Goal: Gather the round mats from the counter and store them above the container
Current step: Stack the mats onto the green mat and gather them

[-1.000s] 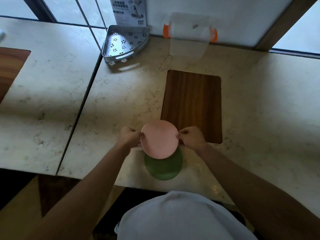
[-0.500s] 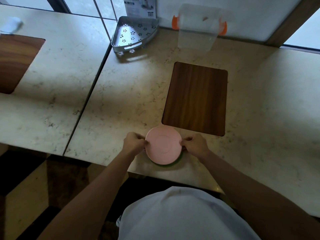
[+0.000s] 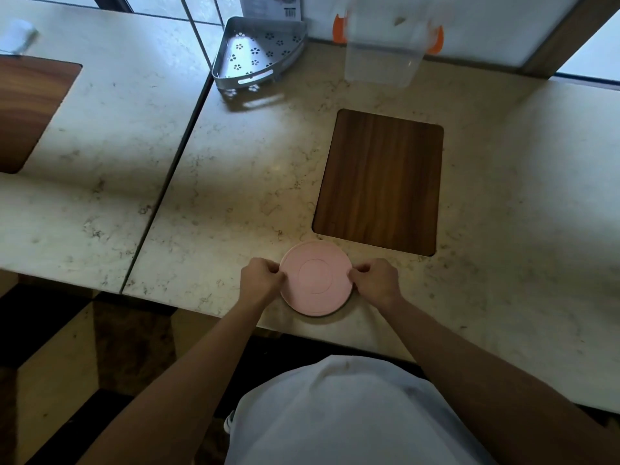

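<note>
**Mats stacked at the near edge, storing not yet begun**

The round pink mat [image 3: 317, 277], smooth and matte with a faint ring moulded into its middle, lies flat on the pale veined marble surface [image 3: 235, 182], close to its near edge. A thin darker rim peeks out beneath its lower side, so I judge a second mat sits under it, almost wholly covered; its colour I cannot make out. The left hand [image 3: 262, 279] pinches the pink mat's left rim, the grip curled tight on the edge; the right hand [image 3: 375, 280] does the same on the right rim.

Gathering looks done, then, but the storing is all ahead. The clear plastic container with orange clips [image 3: 385, 45] stands at the far wall, well apart from the mats, its top bare as far as I can see. Between them lies a dark wood-grain rectangular panel [image 3: 379, 182], set flush. A perforated grey metal corner basket [image 3: 260, 52] sits left of the container.
</note>
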